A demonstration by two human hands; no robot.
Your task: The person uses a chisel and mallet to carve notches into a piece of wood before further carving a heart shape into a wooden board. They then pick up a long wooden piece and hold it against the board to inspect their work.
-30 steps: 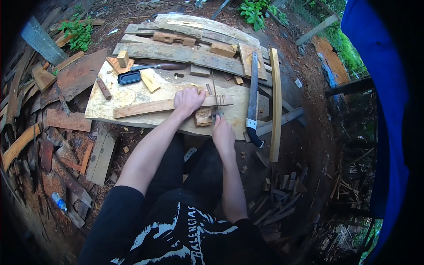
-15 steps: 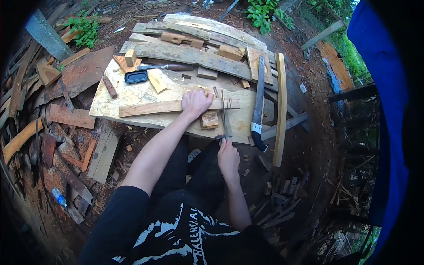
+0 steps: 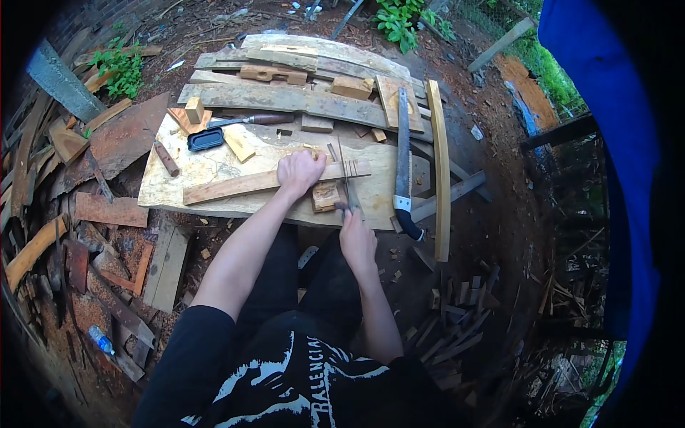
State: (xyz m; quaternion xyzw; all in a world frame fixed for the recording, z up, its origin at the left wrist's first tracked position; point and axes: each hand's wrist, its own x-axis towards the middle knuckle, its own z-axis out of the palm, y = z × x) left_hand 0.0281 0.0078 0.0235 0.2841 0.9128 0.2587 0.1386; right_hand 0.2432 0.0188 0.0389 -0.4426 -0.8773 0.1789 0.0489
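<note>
My left hand is closed around a long wooden strip and presses it against a small wood block on the pale slab. Several thin cuts cross the strip near its right end. In my right hand is the handle of a thin-bladed saw, its blade lying across the strip at the cuts. A larger handsaw with a black handle rests to the right of the strip.
Behind are grey planks, a chisel and a black tray. A long batten stands at the bench's right edge. Scrap wood and a plastic bottle lie on the ground at left.
My right hand has moved up toward the strip with the saw, pushing the blade farther across. The whole view has shifted slightly; my left hand keeps its hold.
</note>
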